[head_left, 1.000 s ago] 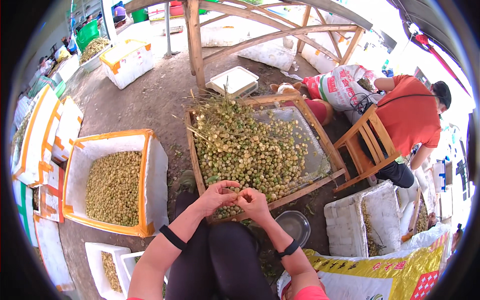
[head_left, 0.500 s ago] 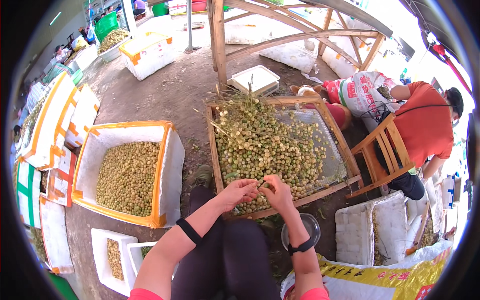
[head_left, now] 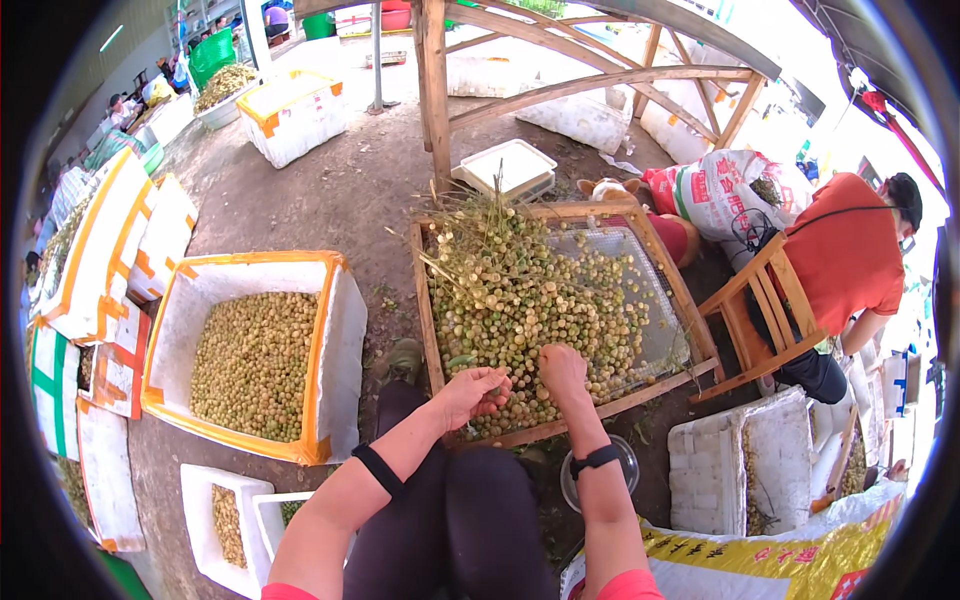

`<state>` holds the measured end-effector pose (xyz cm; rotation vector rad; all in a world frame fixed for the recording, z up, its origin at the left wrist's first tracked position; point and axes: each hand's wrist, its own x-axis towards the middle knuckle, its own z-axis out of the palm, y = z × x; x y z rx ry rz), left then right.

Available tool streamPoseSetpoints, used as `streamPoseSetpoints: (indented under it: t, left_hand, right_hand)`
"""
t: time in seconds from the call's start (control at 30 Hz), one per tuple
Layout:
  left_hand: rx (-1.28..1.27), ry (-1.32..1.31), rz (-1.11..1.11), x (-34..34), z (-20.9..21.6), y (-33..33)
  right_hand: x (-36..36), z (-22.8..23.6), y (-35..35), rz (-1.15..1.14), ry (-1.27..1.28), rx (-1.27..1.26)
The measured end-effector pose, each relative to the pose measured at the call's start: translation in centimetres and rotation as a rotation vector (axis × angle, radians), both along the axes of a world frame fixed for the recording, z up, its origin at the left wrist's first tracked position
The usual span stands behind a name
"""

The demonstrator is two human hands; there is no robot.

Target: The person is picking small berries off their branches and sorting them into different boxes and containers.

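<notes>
In front of my knees lies a wooden-framed mesh tray point(head_left: 665, 335) heaped with small round yellow-green fruits point(head_left: 520, 320), like longans, with twiggy stems point(head_left: 480, 225) piled at its far left. Over the tray's near edge my left hand point(head_left: 478, 392) is closed, fingertips pinched together; whatever lies between them is too small to name. To its right, my right hand point(head_left: 563, 368) is closed above the fruits, back of the hand upward, and its fingertips are hidden. A gap separates the two hands.
A foam box point(head_left: 345, 350) edged with orange tape, holding loose fruits, stands left of the tray. Smaller white boxes point(head_left: 205, 530) sit nearer. A clear round bowl point(head_left: 625, 465) is by my right forearm. A person in an orange shirt point(head_left: 850, 250) and a wooden chair point(head_left: 770, 300) are at right.
My hands, close together before, have moved apart. The right hand has gone slightly right and turned its back upward; the left has shifted a little left and down.
</notes>
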<state>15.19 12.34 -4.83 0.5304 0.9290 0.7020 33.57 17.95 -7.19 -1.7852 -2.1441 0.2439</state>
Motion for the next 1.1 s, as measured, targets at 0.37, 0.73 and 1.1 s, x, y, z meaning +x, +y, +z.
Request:
streamPoseSetpoints:
  t: [0.37, 0.73, 1.1]
  left_hand:
    - [0.045, 0.111, 0.141, -0.1, -0.7, -0.2]
    - [0.154, -0.017, -0.026, -0.6, -1.6, -0.5]
    - [0.03, -0.119, 0.116, -0.5, -0.3, -0.2]
  right_hand:
    - [-1.3, 3.9, -2.7, 0.218, 0.413, -0.194]
    - [-3.2, 0.4, -6.3, 0.09, 1.051, -0.263]
    - [2.9, -2.1, 1.6, -0.052, 0.128, 0.011]
